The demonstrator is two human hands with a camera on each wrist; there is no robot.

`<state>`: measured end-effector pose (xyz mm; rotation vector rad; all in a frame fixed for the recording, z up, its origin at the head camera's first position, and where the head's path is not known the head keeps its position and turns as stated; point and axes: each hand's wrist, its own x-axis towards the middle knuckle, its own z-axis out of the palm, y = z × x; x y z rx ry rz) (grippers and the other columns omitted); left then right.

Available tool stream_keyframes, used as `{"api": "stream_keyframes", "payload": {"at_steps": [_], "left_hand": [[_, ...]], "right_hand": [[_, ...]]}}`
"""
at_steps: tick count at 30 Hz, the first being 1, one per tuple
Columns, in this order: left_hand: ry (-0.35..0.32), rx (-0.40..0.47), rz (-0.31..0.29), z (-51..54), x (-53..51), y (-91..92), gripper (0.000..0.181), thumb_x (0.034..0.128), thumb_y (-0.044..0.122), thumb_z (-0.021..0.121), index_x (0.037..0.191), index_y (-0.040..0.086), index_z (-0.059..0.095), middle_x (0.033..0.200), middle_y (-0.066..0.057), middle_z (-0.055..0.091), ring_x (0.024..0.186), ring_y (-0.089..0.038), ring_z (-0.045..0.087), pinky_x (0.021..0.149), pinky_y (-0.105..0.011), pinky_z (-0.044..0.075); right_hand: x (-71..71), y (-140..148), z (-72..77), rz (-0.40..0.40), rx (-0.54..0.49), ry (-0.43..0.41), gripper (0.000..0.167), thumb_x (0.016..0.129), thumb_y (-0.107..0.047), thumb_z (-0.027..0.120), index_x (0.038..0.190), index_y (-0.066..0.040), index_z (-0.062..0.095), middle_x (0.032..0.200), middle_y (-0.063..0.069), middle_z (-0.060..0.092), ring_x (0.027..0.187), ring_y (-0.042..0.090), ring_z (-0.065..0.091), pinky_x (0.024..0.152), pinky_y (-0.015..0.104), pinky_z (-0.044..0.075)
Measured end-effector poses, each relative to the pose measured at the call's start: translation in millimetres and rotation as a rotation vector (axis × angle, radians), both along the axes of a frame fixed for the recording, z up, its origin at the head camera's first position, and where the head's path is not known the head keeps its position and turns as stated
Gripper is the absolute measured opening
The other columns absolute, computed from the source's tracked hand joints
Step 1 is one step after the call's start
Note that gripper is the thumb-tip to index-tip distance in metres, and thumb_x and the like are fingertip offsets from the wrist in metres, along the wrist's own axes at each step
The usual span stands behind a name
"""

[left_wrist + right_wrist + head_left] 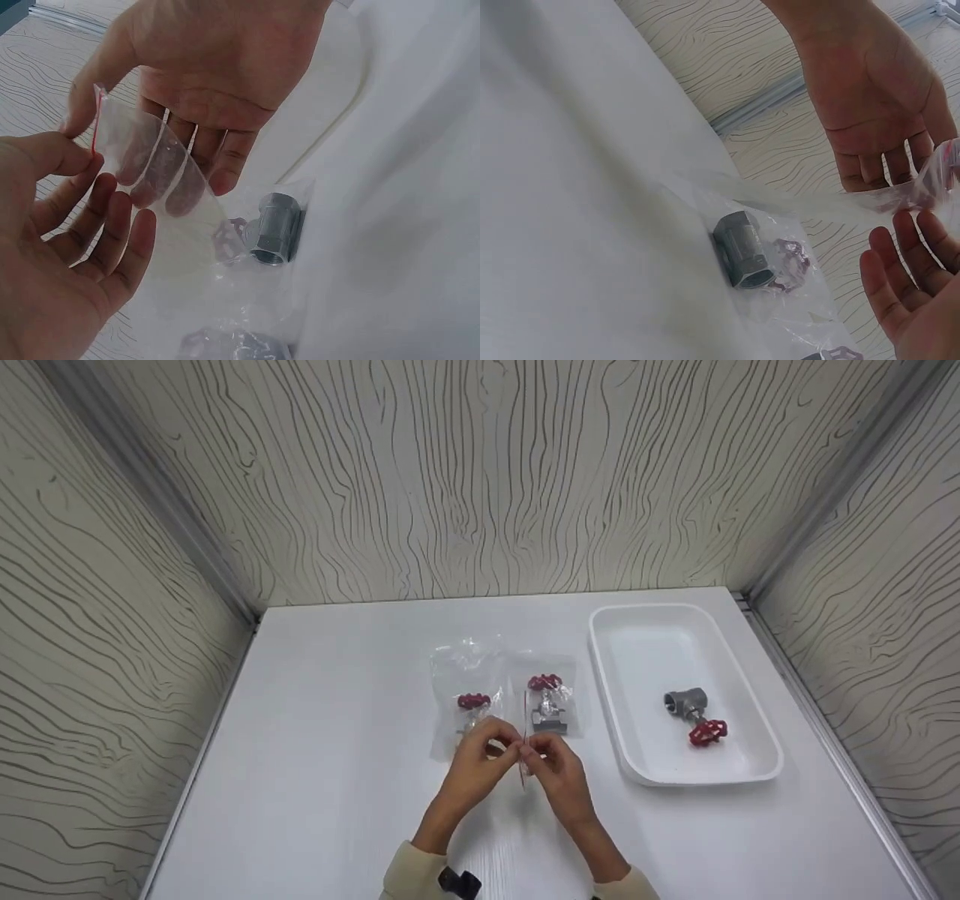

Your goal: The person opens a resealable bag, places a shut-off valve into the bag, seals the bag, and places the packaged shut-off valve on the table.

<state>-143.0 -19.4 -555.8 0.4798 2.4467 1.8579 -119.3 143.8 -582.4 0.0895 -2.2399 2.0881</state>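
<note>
Between my two hands, a clear zip bag (180,165) with a red line along its mouth hangs over the table, seen nearly edge-on in the head view. My left hand (476,769) pinches the bag's mouth with thumb and index finger. Close against it, my right hand (562,780) pinches the same edge, its other fingers spread behind the clear film. Nothing shows inside this bag. Just beyond the hands lie two bagged valves: the left valve (474,701) is partly hidden by my left hand, while the right valve (550,712) shows its grey body and red handwheel.
To the right stands a white tray (606,697) holding a bare metal valve (694,709) with a red handwheel. The white table (322,720) meets patterned panels (480,480) at the back and sides.
</note>
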Motion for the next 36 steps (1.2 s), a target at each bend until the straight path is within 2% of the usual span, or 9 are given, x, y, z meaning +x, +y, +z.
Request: {"api": "stream_keyframes", "payload": {"at_steps": [5,8,13,17,20,23,27,36], "left_hand": [[-0.006,-0.001,0.008,1.1,0.2,-2.0,0.007,0.1031,0.019,0.070,0.103,0.012,0.072,0.106,-0.001,0.071,0.101,-0.012,0.065,0.089,-0.028,0.056],[-0.011,-0.009,0.011,2.0,0.4,-2.5,0.005,0.1027,0.016,0.069,0.103,0.012,0.071,0.105,-0.001,0.071,0.101,-0.013,0.066,0.091,-0.029,0.058],[-0.007,-0.044,0.016,3.6,0.3,-0.6,0.005,0.1028,0.015,0.067,0.101,0.010,0.067,0.101,-0.001,0.069,0.097,-0.012,0.067,0.089,-0.028,0.061],[-0.012,-0.042,0.010,5.1,-0.1,-2.3,0.009,0.1054,0.019,0.067,0.100,0.012,0.065,0.098,0.001,0.068,0.094,-0.010,0.067,0.085,-0.026,0.061],[0.013,-0.036,0.009,4.4,-2.3,-5.2,0.009,0.1049,0.015,0.067,0.097,0.011,0.064,0.093,0.001,0.069,0.090,-0.009,0.066,0.081,-0.024,0.060],[0.040,-0.046,0.032,4.3,-4.2,-7.6,0.010,0.1011,0.008,0.067,0.092,0.011,0.062,0.086,0.002,0.066,0.082,-0.006,0.063,0.072,-0.020,0.057],[0.060,-0.055,0.070,6.1,-6.1,-11.6,0.011,0.0974,0.004,0.067,0.090,0.010,0.061,0.081,0.002,0.063,0.075,-0.005,0.059,0.064,-0.018,0.052],[0.048,-0.064,0.127,11.5,-11.5,-21.8,0.009,0.0980,0.004,0.064,0.093,0.009,0.060,0.081,0.001,0.063,0.073,-0.006,0.061,0.065,-0.019,0.056]], "right_hand": [[-3.1,0.7,2.3,-0.018,0.020,-0.018,0.016,0.105,-0.013,0.068,0.108,0.003,0.067,0.097,0.007,0.069,0.087,0.021,0.068,0.075,0.024,0.058],[-4.5,1.0,3.5,-0.027,0.043,-0.008,0.013,0.104,-0.010,0.069,0.107,0.002,0.068,0.096,0.010,0.071,0.085,0.016,0.069,0.074,0.022,0.058],[-6.2,0.4,3.4,-0.044,0.163,0.088,0.005,0.100,-0.006,0.073,0.103,-0.003,0.072,0.094,0.006,0.076,0.083,0.005,0.070,0.074,0.022,0.058],[-7.6,-0.1,3.8,-0.050,0.237,0.149,0.005,0.099,-0.004,0.074,0.102,-0.008,0.073,0.092,0.001,0.077,0.082,0.004,0.071,0.073,0.023,0.059],[-8.4,0.1,5.6,-0.051,0.237,0.150,0.001,0.100,-0.006,0.074,0.101,-0.007,0.074,0.091,0.002,0.077,0.081,0.009,0.073,0.072,0.024,0.059],[-9.2,1.8,7.6,-0.053,0.215,0.142,0.004,0.101,-0.009,0.073,0.100,-0.005,0.073,0.090,0.003,0.078,0.076,0.014,0.073,0.066,0.023,0.058],[-12.4,6.4,11.5,-0.066,0.199,0.114,0.007,0.102,-0.010,0.073,0.099,-0.004,0.073,0.087,0.005,0.078,0.071,0.015,0.069,0.060,0.020,0.055],[-21.5,18.0,22.0,-0.128,0.202,0.045,0.003,0.102,-0.009,0.071,0.102,-0.006,0.071,0.089,0.009,0.076,0.070,0.016,0.070,0.060,0.021,0.056]]}}
